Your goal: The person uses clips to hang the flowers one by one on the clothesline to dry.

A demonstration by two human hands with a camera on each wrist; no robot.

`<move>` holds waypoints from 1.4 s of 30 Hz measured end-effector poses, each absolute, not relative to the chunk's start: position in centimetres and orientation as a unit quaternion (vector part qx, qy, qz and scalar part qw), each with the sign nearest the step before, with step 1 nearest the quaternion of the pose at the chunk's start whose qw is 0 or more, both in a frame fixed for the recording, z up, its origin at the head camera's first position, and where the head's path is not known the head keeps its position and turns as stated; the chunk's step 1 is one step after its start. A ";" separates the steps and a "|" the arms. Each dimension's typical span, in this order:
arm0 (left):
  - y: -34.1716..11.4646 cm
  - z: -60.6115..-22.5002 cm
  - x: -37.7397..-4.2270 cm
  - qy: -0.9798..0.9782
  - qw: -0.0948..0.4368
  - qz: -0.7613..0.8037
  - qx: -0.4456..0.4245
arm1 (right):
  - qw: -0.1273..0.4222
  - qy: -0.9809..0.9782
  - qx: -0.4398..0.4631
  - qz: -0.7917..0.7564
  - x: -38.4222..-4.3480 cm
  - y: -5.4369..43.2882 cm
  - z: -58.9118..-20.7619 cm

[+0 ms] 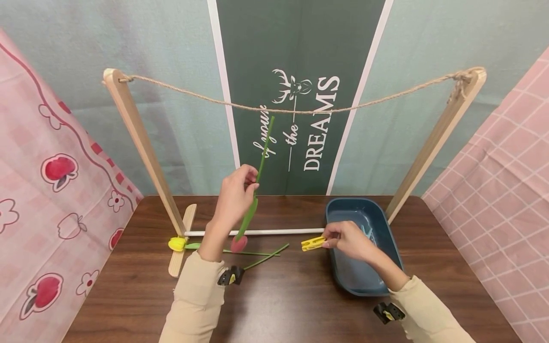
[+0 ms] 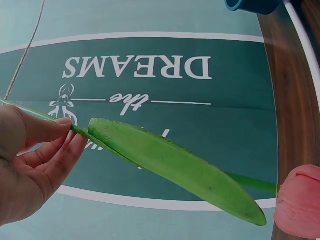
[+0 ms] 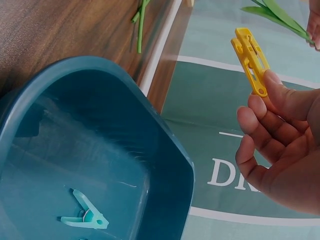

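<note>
My left hand (image 1: 238, 193) pinches the green stem of a pink tulip (image 2: 299, 200), which hangs head down with its long leaf (image 2: 175, 167) below my fingers. The stem's cut end points up, close to the rope (image 1: 296, 112) in the head view. Between thumb and fingertips my right hand (image 1: 348, 240) holds a yellow clothespin (image 3: 250, 60) by one end, beside the left rim of a blue basin (image 1: 336, 278). Inside that basin lies a turquoise clothespin (image 3: 87, 212).
Two wooden posts (image 1: 143, 147) hold the sagging rope, and a white rod (image 1: 283, 232) runs low between them. A yellow tulip (image 1: 177, 244) lies across the left foot (image 1: 176, 263). Another green stem (image 1: 270, 257) rests on the brown table (image 1: 279, 305).
</note>
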State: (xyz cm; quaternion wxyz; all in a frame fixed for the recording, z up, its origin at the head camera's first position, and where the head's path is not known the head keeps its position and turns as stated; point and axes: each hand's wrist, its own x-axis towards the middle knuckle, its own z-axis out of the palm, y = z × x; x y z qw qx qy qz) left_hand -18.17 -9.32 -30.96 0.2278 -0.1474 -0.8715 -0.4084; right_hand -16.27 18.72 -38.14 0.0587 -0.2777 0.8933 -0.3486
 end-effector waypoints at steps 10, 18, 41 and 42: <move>-9.4 -30.3 -18.3 -0.874 0.231 -0.404 -0.139 | 0.044 0.889 -0.290 -0.351 -16.3 18.7 -38.4; -9.3 -29.9 -18.8 -0.866 0.244 -0.416 -0.134 | 0.049 0.889 -0.291 -0.350 -16.2 18.8 -38.4; -9.1 -29.0 -19.7 -0.859 0.247 -0.430 -0.126 | 0.051 0.890 -0.290 -0.349 -16.3 18.8 -38.3; -9.1 -28.9 -19.7 -0.859 0.247 -0.431 -0.126 | 0.052 0.890 -0.290 -0.348 -16.3 18.8 -38.4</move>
